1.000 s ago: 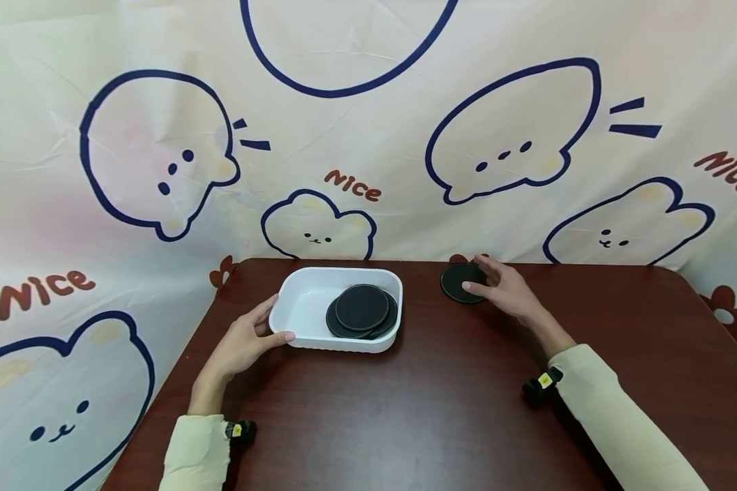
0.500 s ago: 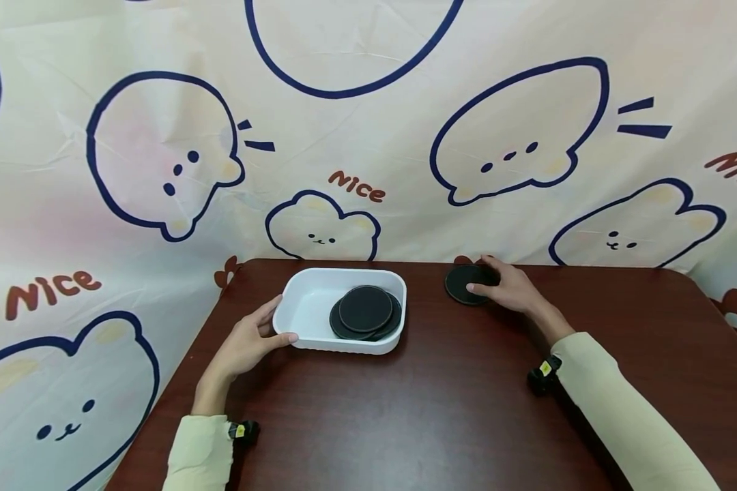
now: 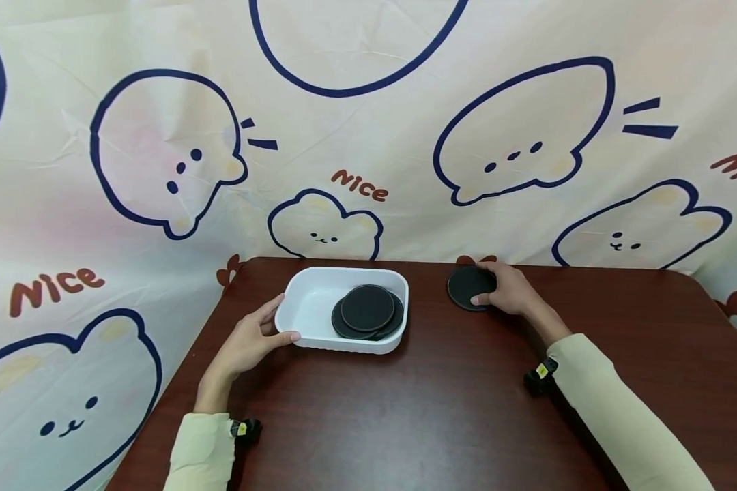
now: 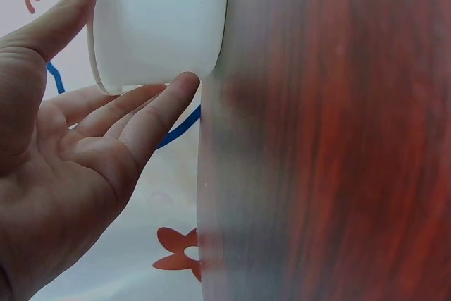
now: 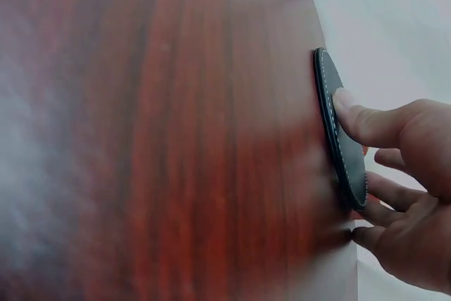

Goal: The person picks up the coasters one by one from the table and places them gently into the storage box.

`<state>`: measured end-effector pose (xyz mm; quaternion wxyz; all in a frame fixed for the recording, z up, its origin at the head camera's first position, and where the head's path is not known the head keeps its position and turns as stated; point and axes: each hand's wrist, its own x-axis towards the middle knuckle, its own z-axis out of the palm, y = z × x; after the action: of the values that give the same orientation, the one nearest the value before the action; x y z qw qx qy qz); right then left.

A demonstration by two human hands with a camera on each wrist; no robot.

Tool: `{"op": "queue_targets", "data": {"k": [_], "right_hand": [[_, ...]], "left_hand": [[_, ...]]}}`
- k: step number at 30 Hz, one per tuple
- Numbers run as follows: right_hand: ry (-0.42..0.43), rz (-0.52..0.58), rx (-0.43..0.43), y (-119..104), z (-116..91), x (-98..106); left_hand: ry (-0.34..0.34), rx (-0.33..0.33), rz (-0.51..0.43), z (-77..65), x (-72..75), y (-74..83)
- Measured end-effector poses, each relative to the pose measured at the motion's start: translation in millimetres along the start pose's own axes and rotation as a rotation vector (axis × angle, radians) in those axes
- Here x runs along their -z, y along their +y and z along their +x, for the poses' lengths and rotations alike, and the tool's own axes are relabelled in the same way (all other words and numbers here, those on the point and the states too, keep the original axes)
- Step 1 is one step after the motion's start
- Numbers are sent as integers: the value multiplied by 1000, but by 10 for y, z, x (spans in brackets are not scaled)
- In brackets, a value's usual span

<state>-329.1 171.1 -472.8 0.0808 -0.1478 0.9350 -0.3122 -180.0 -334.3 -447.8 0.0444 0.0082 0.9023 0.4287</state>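
Note:
A white plastic tray (image 3: 307, 310) stands at the back of the table, left of centre. Several round black coasters (image 3: 367, 308) lie overlapping in its right half. My left hand (image 3: 248, 341) holds the tray's left end, thumb at the front corner and fingers along the side; the left wrist view shows the fingertips against the tray's wall (image 4: 162, 26). To the right of the tray, my right hand (image 3: 508, 290) pinches another black coaster (image 3: 465, 286) by its right side. The thumb lies on its top face, and light stitching runs round the coaster's rim (image 5: 331, 118).
The dark brown wooden table (image 3: 368, 423) reaches back to a pale cloth backdrop (image 3: 405, 136) printed with cartoon bears. Black wrist cameras (image 3: 246, 431) are strapped over light sleeves (image 3: 620, 409).
My right thumb and fingers have closed on the coaster at the right, which has shifted slightly toward me. My left hand keeps its hold on the tray. The head view has drifted a little.

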Motion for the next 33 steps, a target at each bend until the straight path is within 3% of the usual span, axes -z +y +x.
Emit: {"op": "queue_targets", "data": {"k": [10,21,33], "right_hand": [[123,77,-42,-34,-156,-12],[156,101,-15,12,-308,14],[194,202,-55,-24,-471,23]], "left_hand": [[-7,-2,2,3,-15,9],[-15,-3,9,26,-30,-4],[-9,2,5,26,-9,-11]]}}
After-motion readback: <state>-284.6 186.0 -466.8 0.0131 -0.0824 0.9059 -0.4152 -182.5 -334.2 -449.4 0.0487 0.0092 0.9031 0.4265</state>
